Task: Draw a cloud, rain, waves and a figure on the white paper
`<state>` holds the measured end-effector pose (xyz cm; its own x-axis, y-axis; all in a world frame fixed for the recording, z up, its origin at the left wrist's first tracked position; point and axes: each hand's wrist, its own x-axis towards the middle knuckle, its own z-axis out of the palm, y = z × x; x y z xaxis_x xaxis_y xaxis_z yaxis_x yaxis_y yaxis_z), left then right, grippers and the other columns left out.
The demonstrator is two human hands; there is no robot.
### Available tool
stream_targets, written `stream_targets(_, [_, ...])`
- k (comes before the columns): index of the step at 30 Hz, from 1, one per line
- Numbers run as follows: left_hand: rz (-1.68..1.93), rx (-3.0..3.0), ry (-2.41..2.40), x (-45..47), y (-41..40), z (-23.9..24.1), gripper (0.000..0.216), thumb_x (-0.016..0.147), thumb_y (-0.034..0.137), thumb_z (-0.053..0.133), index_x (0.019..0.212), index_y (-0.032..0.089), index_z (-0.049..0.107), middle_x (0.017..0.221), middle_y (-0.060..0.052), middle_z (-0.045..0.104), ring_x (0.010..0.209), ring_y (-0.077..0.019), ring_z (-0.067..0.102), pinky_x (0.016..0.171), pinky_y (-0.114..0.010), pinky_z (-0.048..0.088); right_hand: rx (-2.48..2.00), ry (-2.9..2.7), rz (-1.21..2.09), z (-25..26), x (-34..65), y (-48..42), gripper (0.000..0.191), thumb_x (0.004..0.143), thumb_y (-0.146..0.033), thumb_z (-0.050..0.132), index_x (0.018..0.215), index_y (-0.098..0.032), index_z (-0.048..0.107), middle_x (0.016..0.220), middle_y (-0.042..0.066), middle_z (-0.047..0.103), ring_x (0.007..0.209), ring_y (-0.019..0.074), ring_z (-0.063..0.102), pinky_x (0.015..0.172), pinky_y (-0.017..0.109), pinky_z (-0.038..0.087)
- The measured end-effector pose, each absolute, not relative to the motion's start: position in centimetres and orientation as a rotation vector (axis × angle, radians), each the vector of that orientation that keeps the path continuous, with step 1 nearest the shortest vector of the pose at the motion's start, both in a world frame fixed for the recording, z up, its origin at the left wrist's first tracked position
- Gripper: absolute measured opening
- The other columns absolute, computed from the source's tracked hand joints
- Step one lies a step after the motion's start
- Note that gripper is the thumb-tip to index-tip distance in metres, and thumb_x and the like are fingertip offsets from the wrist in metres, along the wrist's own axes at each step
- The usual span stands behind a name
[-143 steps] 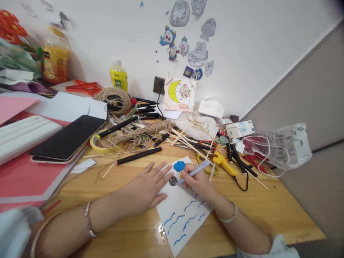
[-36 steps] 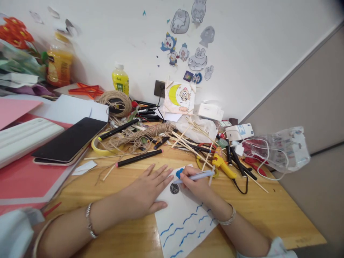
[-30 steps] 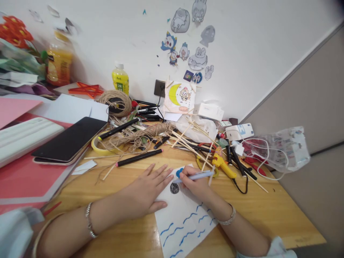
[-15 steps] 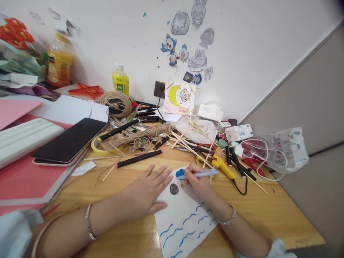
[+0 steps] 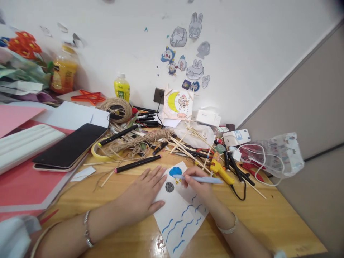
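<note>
A white sheet of paper point(image 5: 176, 211) lies on the wooden table between my hands. It bears a blue cloud, a dark grey disc, small yellow stars and several blue wavy lines. My left hand point(image 5: 146, 190) rests flat with fingers spread, its fingertips on the paper's left edge. Pinched in my right hand point(image 5: 197, 186) is a light blue pen point(image 5: 206, 179), slanting across the sheet with its tip end over the blue cloud. Whether the tip touches the paper I cannot tell. A black marker with a pink end point(image 5: 138, 164) lies just beyond my left hand.
Beyond the paper spread twine point(image 5: 145, 141), wooden sticks point(image 5: 185, 150) and several markers. A yellow glue gun point(image 5: 221, 168) with a black cord lies right of my right hand. At left are a black tablet point(image 5: 71, 145) and a white case point(image 5: 29, 145). Two drink bottles stand by the wall.
The camera view has tilted slightly upward. My right hand and the pen have shifted a little away from the cloud, so more of the cloud and stars shows. The left hand stays flat.
</note>
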<state>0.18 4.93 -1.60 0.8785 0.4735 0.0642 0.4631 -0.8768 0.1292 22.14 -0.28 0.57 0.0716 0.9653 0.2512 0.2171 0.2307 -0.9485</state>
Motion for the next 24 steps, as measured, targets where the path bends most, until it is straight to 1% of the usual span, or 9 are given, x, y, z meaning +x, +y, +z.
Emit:
stream_targets(3, [0.148,2.948,0.734,0.2,5.0,-1.8,0.066,0.095,0.05,0.043,0.147,0.012,0.031,0.154,-0.018,0.02,0.143,-0.0323,0.017,0.114,-0.048,0.02,-1.266,-1.345,1.055,-0.3,21.7,-0.4,0.033,0.081,-0.044,0.061,0.06,-0.021,0.05,0.045,-0.005,0.051,0.041,0.0108,0.046,0.043,0.023,0.037])
stream_targets(6, [0.118,2.959,0.744,0.2,4.9,-1.8,0.066,0.095,0.051,0.043,0.147,0.012,0.031,0.154,-0.018,0.021,0.142,-0.0325,0.018,0.114,-0.048,0.02,-1.3,-1.309,1.156,-0.9,21.5,-0.3,0.036,0.08,-0.046,0.062,0.058,-0.021,0.048,0.042,-0.006,0.047,0.038,0.0095,0.041,0.04,0.022,0.033])
stream_targets(9, [0.082,2.96,0.751,0.3,4.8,-1.6,0.067,0.095,0.049,0.042,0.148,0.011,0.029,0.154,-0.018,0.019,0.142,-0.0336,0.017,0.113,-0.049,0.021,-1.238,-1.319,1.186,-1.0,21.7,-0.1,0.034,0.082,-0.049,0.06,0.064,-0.021,0.053,0.047,-0.004,0.054,0.042,0.0114,0.048,0.045,0.024,0.039])
stream_targets(11, [0.049,2.949,0.752,0.3,4.7,-1.3,0.067,0.096,0.048,0.042,0.148,0.01,0.028,0.154,-0.019,0.018,0.142,-0.0344,0.016,0.113,-0.05,0.022,-1.188,-1.378,1.197,-0.9,21.9,0.0,0.032,0.083,-0.051,0.059,0.074,-0.02,0.059,0.058,0.0,0.063,0.049,0.0132,0.054,0.051,0.026,0.044])
stream_targets(13, [0.025,2.939,0.755,0.4,4.7,-1.1,0.067,0.095,0.048,0.043,0.148,0.009,0.028,0.154,-0.02,0.018,0.142,-0.0346,0.015,0.113,-0.051,0.022,-1.19,-1.452,1.166,-0.9,22.0,0.0,0.031,0.082,-0.051,0.063,0.079,-0.02,0.062,0.065,0.002,0.066,0.054,0.0143,0.057,0.054,0.027,0.046])
stream_targets(16, [0.027,2.93,0.755,0.4,4.7,-1.1,0.068,0.095,0.048,0.044,0.148,0.009,0.029,0.154,-0.02,0.019,0.142,-0.0344,0.016,0.113,-0.05,0.022,-1.29,-1.524,1.056,-1.0,22.2,-0.1,0.032,0.077,-0.047,0.069,0.065,-0.02,0.057,0.055,-0.001,0.059,0.05,0.013,0.051,0.05,0.025,0.041])
stream_targets(18, [0.053,2.931,0.757,0.4,4.7,-1.3,0.067,0.094,0.048,0.045,0.147,0.009,0.03,0.153,-0.02,0.02,0.142,-0.0346,0.018,0.113,-0.05,0.022,-1.353,-1.546,1.005,-1.0,22.1,-0.2,0.037,0.078,-0.045,0.067,0.057,-0.021,0.05,0.048,-0.004,0.052,0.047,0.0116,0.046,0.047,0.023,0.037])
stream_targets(20, [0.092,2.935,0.752,0.3,4.8,-1.7,0.066,0.094,0.048,0.045,0.147,0.01,0.031,0.153,-0.02,0.021,0.142,-0.0342,0.018,0.113,-0.049,0.02,-1.382,-1.556,0.992,-1.0,22.1,-0.2,0.039,0.081,-0.045,0.063,0.055,-0.021,0.047,0.047,-0.004,0.049,0.045,0.011,0.044,0.045,0.023,0.035])
stream_targets(24, [0.173,2.927,0.715,0.1,4.9,-2.2,0.065,0.095,0.048,0.044,0.147,0.01,0.031,0.154,-0.02,0.021,0.143,-0.0332,0.016,0.114,-0.05,0.018,-1.399,-1.545,0.994,-0.9,21.9,-0.2,0.04,0.083,-0.046,0.06,0.055,-0.021,0.046,0.047,-0.004,0.05,0.044,0.011,0.045,0.045,0.023,0.036])
